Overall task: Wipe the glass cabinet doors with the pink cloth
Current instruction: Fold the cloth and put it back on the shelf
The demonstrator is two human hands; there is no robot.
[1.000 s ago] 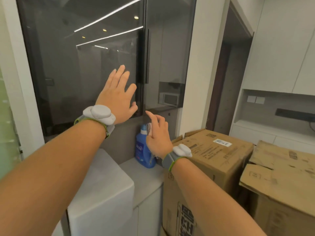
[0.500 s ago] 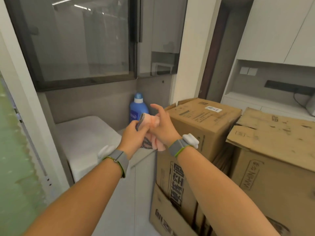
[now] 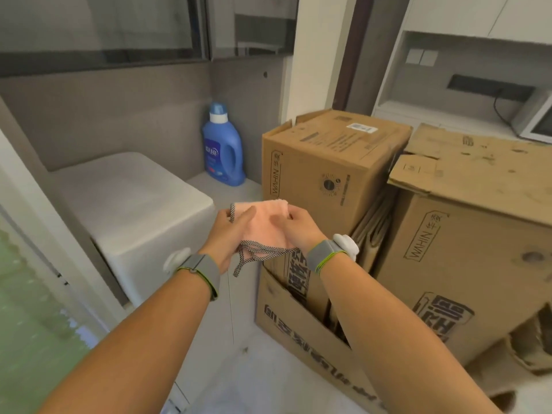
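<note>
The pink cloth [image 3: 265,224], edged with a black-and-white woven trim, is stretched between both my hands at chest height, in front of the counter. My left hand [image 3: 228,234] grips its left side and my right hand [image 3: 301,230] pinches its right side. Part of the trim dangles below the cloth. The glass cabinet doors [image 3: 125,22] run along the top of the view, dark-framed and well above and behind my hands. Only their lower strip shows.
A blue detergent bottle [image 3: 223,149] stands in the counter's back corner. A white block-shaped appliance [image 3: 134,204] sits on the left. Tall cardboard boxes [image 3: 331,162] crowd the right, with another open box [image 3: 307,333] low in front. A white frame borders the left.
My view has tilted down, away from the glass. My left hand left the glass and joined the right hand; together they have spread the bunched cloth out flat between them.
</note>
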